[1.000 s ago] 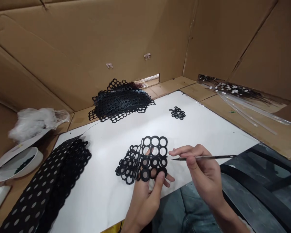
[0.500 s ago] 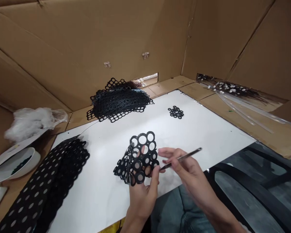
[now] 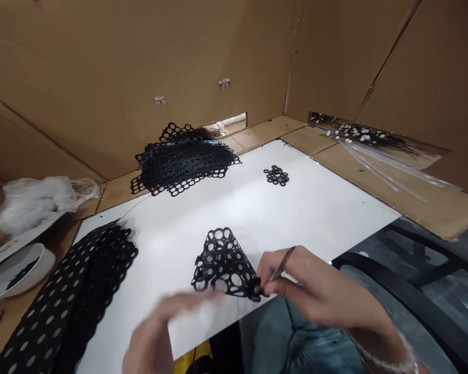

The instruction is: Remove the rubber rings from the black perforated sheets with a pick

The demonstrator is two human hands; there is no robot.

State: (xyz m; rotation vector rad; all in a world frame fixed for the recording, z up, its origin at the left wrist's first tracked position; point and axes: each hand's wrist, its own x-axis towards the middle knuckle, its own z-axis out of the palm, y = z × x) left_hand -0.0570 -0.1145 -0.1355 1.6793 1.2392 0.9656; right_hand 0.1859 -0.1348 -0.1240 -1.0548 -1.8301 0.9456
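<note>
My right hand (image 3: 315,285) pinches one corner of a piece of black ring mesh (image 3: 222,257). A slim dark metal tool, apparently tweezers (image 3: 284,262), is held in the same hand and slants up between the fingers. The mesh is made of joined black rings and hangs in a folded, curved shape over the white board. Motion blurs my left hand (image 3: 164,322); its fingers are stretched out toward the mesh's lower edge, and nothing shows in them. Whether those fingertips touch the mesh I cannot tell.
A pile of black ring mesh (image 3: 183,163) lies at the back of the white board (image 3: 164,208), with a small ring cluster (image 3: 276,175) to its right. Polka-dot black fabric (image 3: 42,306), a white bowl (image 3: 42,265) and white fluff (image 3: 31,202) are left. Clear strips (image 3: 393,166) lie right.
My left hand has let go of the mesh and moved left and down. The right hand now pinches the mesh's corner, and the mesh has swung lower and spread out.
</note>
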